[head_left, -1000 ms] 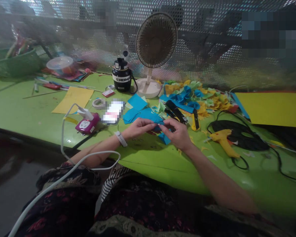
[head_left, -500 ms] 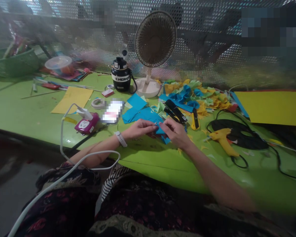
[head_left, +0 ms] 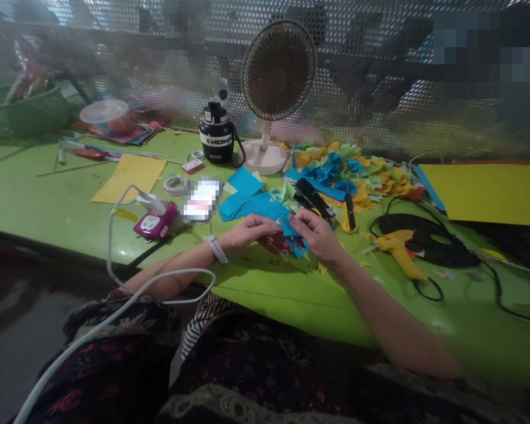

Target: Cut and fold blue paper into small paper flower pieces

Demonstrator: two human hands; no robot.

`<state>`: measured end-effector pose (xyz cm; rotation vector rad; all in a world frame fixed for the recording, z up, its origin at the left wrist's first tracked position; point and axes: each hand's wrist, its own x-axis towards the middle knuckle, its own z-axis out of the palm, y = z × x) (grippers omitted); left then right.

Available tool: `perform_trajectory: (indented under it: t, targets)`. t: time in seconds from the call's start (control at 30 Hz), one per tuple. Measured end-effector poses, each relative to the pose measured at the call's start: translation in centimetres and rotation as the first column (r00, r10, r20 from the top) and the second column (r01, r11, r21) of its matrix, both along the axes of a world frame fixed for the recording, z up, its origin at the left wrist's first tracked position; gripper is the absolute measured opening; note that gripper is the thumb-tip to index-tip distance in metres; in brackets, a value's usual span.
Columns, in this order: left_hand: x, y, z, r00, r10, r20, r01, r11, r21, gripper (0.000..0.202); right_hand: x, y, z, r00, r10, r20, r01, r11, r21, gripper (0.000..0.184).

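Between my hands, just above the green table's front part, is a small piece of blue paper (head_left: 288, 228). My left hand (head_left: 258, 231), with a white watch on its wrist, pinches the paper's left side. My right hand (head_left: 314, 232) grips its right edge between thumb and fingers. Behind my hands lie several blue paper sheets (head_left: 260, 205). A black stapler (head_left: 314, 199) and a yellow box cutter (head_left: 349, 214) rest just beyond my right hand. Further back is a pile of crumpled blue, green and orange paper pieces (head_left: 362, 171).
A fan (head_left: 265, 154) and a black bottle (head_left: 216, 141) stand at the back. Left of my hands are a phone (head_left: 202, 199), a tape roll (head_left: 175, 185) and a purple power adapter (head_left: 156, 222) with a white cable. On the right are a yellow glue gun (head_left: 400, 250) and yellow sheets (head_left: 490, 191).
My fingers have shifted on the blue paper. The right hand has moved slightly up and away from the left, and more of the paper shows between them.
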<state>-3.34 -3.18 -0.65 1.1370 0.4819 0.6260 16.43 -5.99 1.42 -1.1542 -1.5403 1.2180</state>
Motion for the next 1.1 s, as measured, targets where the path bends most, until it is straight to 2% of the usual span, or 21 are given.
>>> perform_trajectory:
  t: [0.2,0.4,0.5,0.67,0.77,0.93,1.1]
  targets:
    - [0.0,-0.1,0.0,0.999,-0.022,-0.026,0.023,0.999,0.036,0.041,0.0,0.0,-0.2,1.0,0.011,-0.016,-0.011,1.0,-0.016,0.05]
    - [-0.3,0.0,0.7,0.981,-0.171,-0.09,0.175,0.983,0.046,0.047,-0.3,-0.1,-0.4,0.997,0.065,0.038,-0.066,0.998,0.02,0.049]
    - [-0.6,0.2,0.9,0.973,-0.209,-0.093,0.215,0.975,0.059,0.045,-0.4,-0.3,-0.1,0.996,0.061,0.068,-0.063,0.997,0.04,0.05]
    - [-0.5,0.2,0.7,0.985,-0.168,-0.041,0.169,0.986,0.005,0.041,-0.1,-0.2,0.3,0.99,0.06,0.131,-0.071,0.994,0.081,0.049]
    - [-0.3,0.2,0.4,0.99,-0.118,-0.081,0.119,0.993,0.011,0.045,0.0,-0.2,0.2,0.978,0.057,0.202,-0.089,0.984,0.157,0.049]
    - [-0.2,0.2,0.3,0.969,-0.21,-0.131,0.214,0.977,0.016,0.045,-0.1,-0.3,-0.1,0.964,0.033,0.264,-0.101,0.964,0.248,0.045]
    - [-0.2,0.3,0.3,0.965,-0.22,-0.146,0.227,0.973,0.036,0.044,0.0,-0.3,-0.1,0.956,-0.011,0.292,-0.067,0.965,0.255,0.046]
